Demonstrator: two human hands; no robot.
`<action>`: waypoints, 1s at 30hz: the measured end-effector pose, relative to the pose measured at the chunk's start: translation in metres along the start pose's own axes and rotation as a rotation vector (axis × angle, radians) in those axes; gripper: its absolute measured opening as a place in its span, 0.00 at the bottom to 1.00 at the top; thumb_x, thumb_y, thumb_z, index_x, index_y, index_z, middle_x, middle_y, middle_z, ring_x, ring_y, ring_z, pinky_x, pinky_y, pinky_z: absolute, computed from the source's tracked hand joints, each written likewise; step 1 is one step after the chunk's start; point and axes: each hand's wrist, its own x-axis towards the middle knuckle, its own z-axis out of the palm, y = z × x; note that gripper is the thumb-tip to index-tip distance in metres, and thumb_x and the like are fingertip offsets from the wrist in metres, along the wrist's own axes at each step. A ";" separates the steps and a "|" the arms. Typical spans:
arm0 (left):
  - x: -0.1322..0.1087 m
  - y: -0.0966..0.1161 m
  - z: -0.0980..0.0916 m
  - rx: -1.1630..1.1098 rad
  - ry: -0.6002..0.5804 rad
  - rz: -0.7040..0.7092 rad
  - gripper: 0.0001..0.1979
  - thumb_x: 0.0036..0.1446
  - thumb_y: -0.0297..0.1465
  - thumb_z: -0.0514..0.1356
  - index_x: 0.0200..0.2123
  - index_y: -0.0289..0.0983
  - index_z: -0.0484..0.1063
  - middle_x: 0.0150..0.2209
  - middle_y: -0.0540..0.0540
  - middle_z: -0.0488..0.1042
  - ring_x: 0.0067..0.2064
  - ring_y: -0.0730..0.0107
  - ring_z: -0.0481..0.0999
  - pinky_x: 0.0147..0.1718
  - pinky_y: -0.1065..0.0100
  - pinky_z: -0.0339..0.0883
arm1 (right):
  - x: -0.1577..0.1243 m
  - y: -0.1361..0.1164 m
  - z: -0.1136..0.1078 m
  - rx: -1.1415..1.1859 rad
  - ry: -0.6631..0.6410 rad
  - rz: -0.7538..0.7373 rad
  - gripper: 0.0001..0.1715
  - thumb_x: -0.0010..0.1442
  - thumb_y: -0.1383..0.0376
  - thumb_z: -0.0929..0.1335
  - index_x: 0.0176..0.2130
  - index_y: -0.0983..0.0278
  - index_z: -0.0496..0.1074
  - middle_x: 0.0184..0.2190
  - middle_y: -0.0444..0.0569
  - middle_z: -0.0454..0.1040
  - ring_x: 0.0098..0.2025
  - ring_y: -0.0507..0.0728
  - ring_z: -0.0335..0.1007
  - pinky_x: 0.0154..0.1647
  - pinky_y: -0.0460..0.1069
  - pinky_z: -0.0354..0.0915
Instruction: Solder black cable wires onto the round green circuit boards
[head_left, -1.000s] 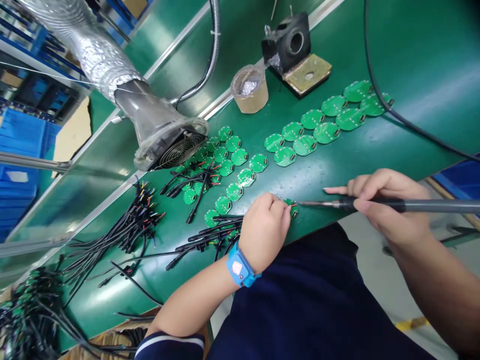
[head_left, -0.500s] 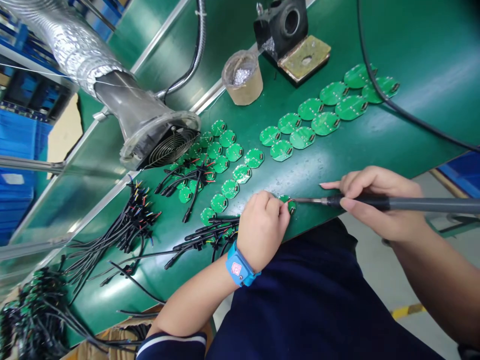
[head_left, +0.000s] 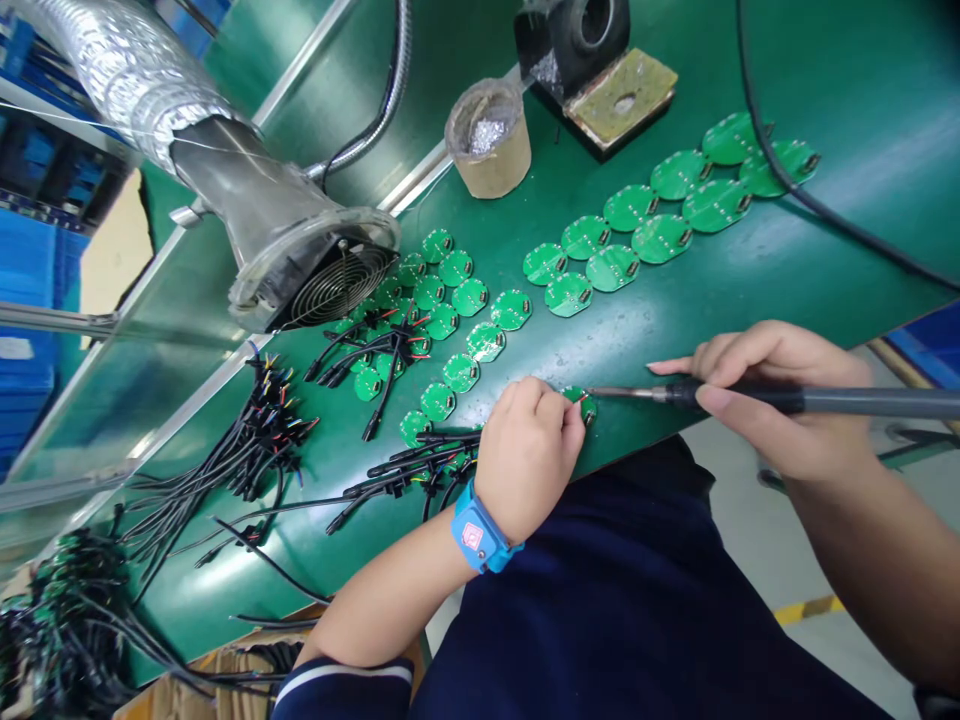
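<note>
- The small green board (head_left: 583, 403) sits at the near edge of the green table (head_left: 787, 270), at about 6 o'clock.
- Your left hand (head_left: 527, 455) is curled tight over the board, pinning it down.
- Your right hand (head_left: 765, 395) grips the soldering iron (head_left: 750, 397) like a pen.
- A second ago the tip was a little way off. Now it touches the board at its 3 o'clock side, so the joint is likely heating.
- Black wires (head_left: 405, 465) lie at the board's 9 o'clock.
- More green boards (head_left: 645, 215) lie in rows at its 1 o'clock.
</note>
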 end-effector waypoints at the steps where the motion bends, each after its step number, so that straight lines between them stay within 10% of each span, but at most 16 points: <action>1: 0.000 0.000 0.000 0.003 -0.001 -0.001 0.08 0.60 0.28 0.54 0.29 0.34 0.69 0.30 0.44 0.68 0.34 0.67 0.66 0.35 0.64 0.65 | -0.001 0.001 0.000 -0.036 -0.011 0.006 0.08 0.49 0.71 0.70 0.30 0.63 0.67 0.25 0.44 0.66 0.31 0.55 0.68 0.43 0.63 0.71; 30: 0.008 0.002 -0.002 -0.092 -0.040 -0.129 0.08 0.57 0.28 0.55 0.25 0.36 0.66 0.30 0.45 0.64 0.35 0.65 0.65 0.37 0.62 0.64 | -0.001 -0.001 0.000 -0.085 -0.059 -0.013 0.09 0.48 0.71 0.70 0.31 0.62 0.67 0.24 0.42 0.65 0.29 0.54 0.67 0.44 0.63 0.72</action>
